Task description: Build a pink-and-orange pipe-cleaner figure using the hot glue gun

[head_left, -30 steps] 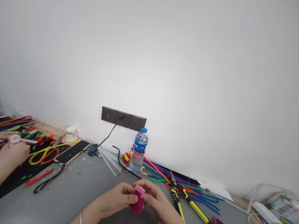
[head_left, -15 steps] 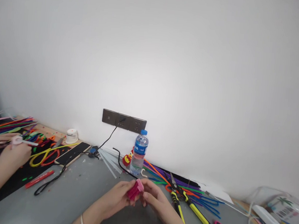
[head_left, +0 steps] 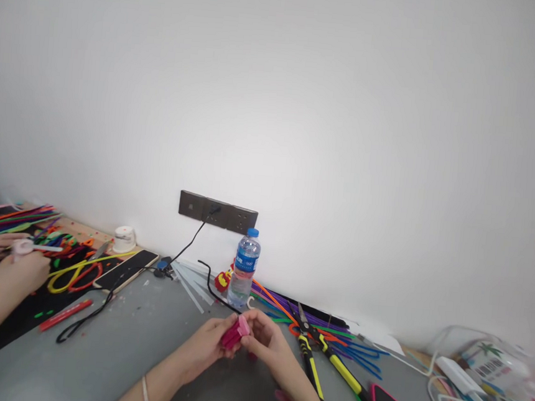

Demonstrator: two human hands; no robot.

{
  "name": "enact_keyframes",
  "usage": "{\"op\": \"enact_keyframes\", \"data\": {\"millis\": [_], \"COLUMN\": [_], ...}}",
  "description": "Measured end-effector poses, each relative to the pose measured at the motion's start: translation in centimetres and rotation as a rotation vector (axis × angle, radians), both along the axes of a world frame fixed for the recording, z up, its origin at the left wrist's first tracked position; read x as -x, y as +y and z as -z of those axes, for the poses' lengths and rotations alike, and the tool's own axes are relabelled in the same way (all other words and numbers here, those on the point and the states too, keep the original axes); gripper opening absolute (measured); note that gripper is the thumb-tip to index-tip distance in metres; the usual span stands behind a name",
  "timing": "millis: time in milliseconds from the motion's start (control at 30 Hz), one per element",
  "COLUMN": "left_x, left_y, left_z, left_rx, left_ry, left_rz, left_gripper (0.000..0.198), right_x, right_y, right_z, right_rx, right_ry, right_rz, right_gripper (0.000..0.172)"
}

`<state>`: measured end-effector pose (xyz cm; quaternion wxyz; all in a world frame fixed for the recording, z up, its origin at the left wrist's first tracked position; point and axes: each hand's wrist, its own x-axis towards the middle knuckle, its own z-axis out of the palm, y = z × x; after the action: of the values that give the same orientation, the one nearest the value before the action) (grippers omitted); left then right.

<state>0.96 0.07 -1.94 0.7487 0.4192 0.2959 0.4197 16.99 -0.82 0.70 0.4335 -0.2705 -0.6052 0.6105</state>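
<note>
While the left hand [head_left: 205, 347] is gripping a magenta craft piece [head_left: 230, 339] above the table [head_left: 119, 340] | right hand [head_left: 267, 341] is pinching its pale-pink strip [head_left: 243, 326] | steadying the piece — not crushing it — is probably serving best

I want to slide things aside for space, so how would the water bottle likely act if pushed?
The water bottle may well tip if pushed high up, being tall and narrow and standing upright. It looks like thin, clear plastic, so it could dent under a firm squeeze. With the blue cap on, it probably wouldn't spill.
</note>
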Motion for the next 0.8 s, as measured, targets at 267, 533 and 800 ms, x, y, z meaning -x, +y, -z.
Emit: {"op": "enact_keyframes", "data": {"millis": [267, 533, 800], "left_x": [-0.1, 0.0, 0.0], "left_y": [0.1, 0.2, -0.3], "left_z": [0.0, -0.9, -1.7], "left_rx": [-0.028, -0.017, -0.042], "left_ry": [0.050, 0.030, 0.019], "left_rz": [-0.113, -0.068, -0.127], "left_gripper": [0.047, 0.044, 0.043], "right_x": [-0.1, -0.8, -1.0], "right_y": [0.5, 0.9, 1.0], "right_z": [1.1, 1.1, 1.1], "right_rx": [-0.034, -0.117, -0.088], "right_ry": [-0.035, -0.044, -0.006], "right_rz": [0.078, 0.285, 0.284], "right_gripper": [0.032, 0.030, 0.037]}}
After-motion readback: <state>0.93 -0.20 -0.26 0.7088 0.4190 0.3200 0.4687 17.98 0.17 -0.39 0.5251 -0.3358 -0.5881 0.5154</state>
